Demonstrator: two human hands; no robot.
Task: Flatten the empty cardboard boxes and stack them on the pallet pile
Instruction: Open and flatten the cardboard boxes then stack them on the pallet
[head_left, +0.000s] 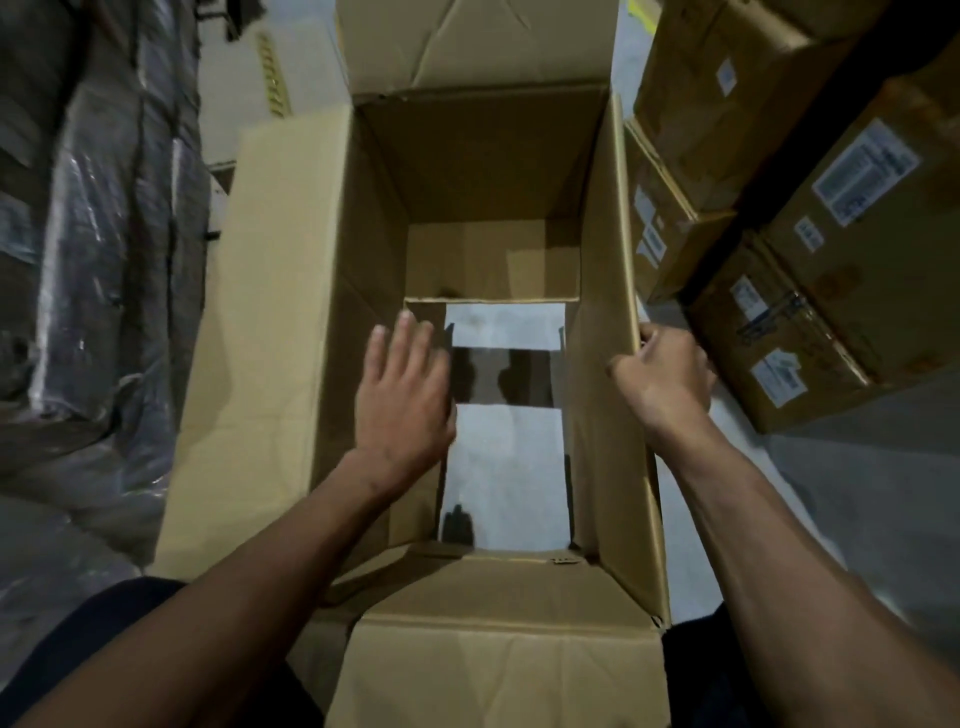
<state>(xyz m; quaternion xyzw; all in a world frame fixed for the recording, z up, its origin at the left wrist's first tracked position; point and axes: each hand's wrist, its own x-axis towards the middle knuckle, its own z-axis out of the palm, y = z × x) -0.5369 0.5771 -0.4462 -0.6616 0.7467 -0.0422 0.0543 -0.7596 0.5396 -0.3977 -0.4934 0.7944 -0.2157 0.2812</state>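
A: Where's the box?

B: Large open-topped brown corrugated cardboard box (488, 171) stands on the pale grey concrete floor (857, 493), right in front of the person, between both arms. Top flaps are splayed outward. The bottom is partly open, so floor shows through the gap (506, 457). One far bottom flap (491, 260) lies across.

A: Hands?

B: Right hand (667, 371) has a closed grip on the top edge of the right wall (608, 291), fingers curled over the rim. My read: it's an anchor, keeps the box from sliding or tipping while the other hand works.
Left hand (402, 387) is inside the box, fingers straight and spread, palm against the left inner wall. It holds nothing. Looks like a push, either to fold a bottom flap out or to rack the walls sideways.

A: So mid-flatten?

B: Yes, judging by the open bottom. The walls stand square, so nothing has collapsed yet.

A: Surroundings?

B: Sealed brown cartons with white printed labels (810, 249) are stacked just beside the right wall. Dark goods wrapped in clear plastic film (98, 234) sit to the left. Tight aisle, which is probably why the box is worked upright rather than laid over.

A: Pallet pile?

B: Not in view, can't tell where it is.

A: Risk?

B: The right wall sits close to the cartons, so there's little room to rack that way. Collapsing leftward looks easier.
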